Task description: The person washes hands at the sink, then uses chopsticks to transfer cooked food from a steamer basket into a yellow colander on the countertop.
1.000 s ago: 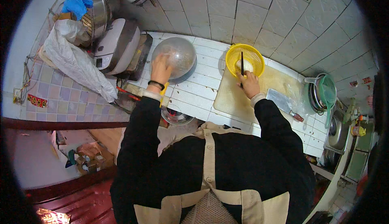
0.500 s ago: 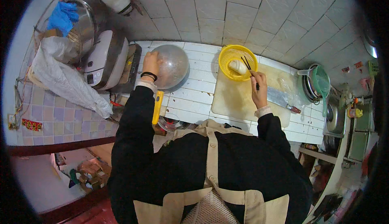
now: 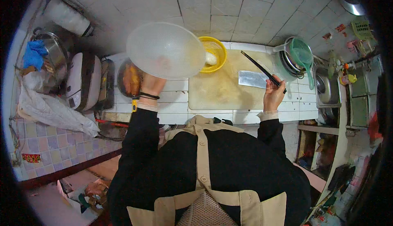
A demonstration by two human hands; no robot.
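My left hand (image 3: 153, 85) holds up a translucent domed cover (image 3: 166, 42), tilted on its side; its fingers show faintly through the plastic. Left of that wrist sits a dark round pan (image 3: 121, 87) with brown, glossy food (image 3: 132, 80) inside and a yellow handle (image 3: 134, 105). Black chopsticks (image 3: 257, 65) are gripped in my right hand (image 3: 274, 94), their tips pointing up and left over the cutting board (image 3: 213, 93). Below them a cleaver (image 3: 251, 78) lies on the board. The cover partly hides a yellow basket (image 3: 221, 58) holding a smooth white lump (image 3: 211, 58).
A rice cooker (image 3: 84, 80) and a large steel pot (image 3: 55, 58) stand at the left. Stacked bowls and a green strainer (image 3: 301, 52) sit on the right of the white tiled counter (image 3: 172, 107), before a sink (image 3: 328, 87). A tiled wall rises behind.
My left hand has raised and tilted the cover, and the pan of food now shows. My right hand has drawn the chopsticks away from the basket. The view has shifted.
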